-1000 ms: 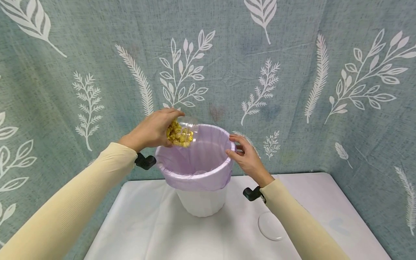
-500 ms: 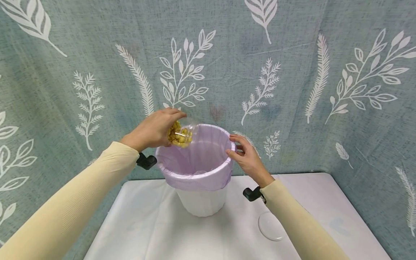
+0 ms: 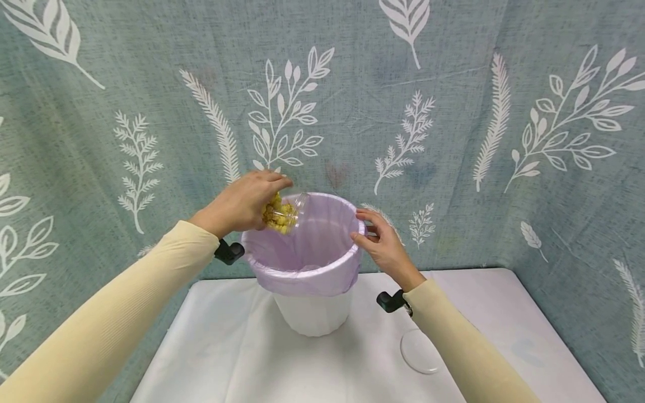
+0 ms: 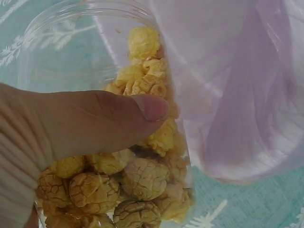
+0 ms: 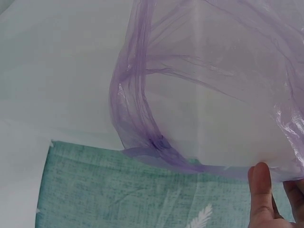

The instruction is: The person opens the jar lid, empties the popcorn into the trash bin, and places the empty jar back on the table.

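Observation:
My left hand (image 3: 250, 202) grips a clear plastic jar (image 4: 61, 61) of yellow caramel popcorn (image 4: 142, 178), thumb laid across its side. The jar is tipped on its side over the left part of the trash can (image 3: 312, 316), its mouth toward the right. Popcorn (image 3: 280, 219) lies along the jar's lower side up near the mouth. A purple bin liner (image 3: 307, 282) is folded over the white can's rim. On the right side of that rim, my right hand (image 3: 383, 243) holds on with bent fingers and thumb (image 5: 260, 185). The can's bottom inside is mostly hidden.
A round clear lid (image 3: 419, 352) lies on the white table (image 3: 242, 358), beside the right forearm. Behind the table hangs a green leaf-patterned cloth (image 3: 347, 112), close to the can.
My left hand has shifted slightly right, tipping the jar's mouth further down, and the popcorn inside has moved. The right hand stays on the rim.

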Tool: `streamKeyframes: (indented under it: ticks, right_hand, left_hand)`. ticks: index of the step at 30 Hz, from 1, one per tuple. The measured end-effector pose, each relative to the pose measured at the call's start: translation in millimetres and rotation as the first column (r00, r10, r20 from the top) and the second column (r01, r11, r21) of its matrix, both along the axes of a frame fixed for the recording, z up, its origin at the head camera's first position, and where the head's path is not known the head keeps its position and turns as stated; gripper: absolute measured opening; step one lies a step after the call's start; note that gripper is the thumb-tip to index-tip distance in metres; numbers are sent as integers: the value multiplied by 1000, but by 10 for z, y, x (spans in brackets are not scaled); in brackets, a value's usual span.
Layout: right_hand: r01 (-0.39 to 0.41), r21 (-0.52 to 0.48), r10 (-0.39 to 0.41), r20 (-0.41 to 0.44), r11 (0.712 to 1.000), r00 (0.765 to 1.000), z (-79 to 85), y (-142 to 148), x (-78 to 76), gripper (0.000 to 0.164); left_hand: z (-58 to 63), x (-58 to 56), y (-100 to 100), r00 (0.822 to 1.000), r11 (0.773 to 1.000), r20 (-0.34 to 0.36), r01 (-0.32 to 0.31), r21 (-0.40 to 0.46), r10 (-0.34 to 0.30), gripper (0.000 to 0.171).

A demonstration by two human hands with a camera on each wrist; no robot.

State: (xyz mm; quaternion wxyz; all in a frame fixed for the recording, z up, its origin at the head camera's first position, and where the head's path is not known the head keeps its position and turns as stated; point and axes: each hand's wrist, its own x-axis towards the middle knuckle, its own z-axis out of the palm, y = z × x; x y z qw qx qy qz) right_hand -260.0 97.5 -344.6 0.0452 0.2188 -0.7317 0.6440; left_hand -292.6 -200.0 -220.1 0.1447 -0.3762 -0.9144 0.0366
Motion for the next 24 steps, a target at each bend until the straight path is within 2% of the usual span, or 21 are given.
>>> streamKeyframes:
  ticks: [17,24]
  right_hand:
    - [7,12,-7,18,1000,1000,-5,-1,-3,52]
    - [18,22,-18,14,1000,1000,-37,3,-31,53]
  left_hand:
    - [-21,37,33,1000,999,-16,-2,-38,1,91]
    - [-27,39,58,997,998,-75,28,-51,-31,79]
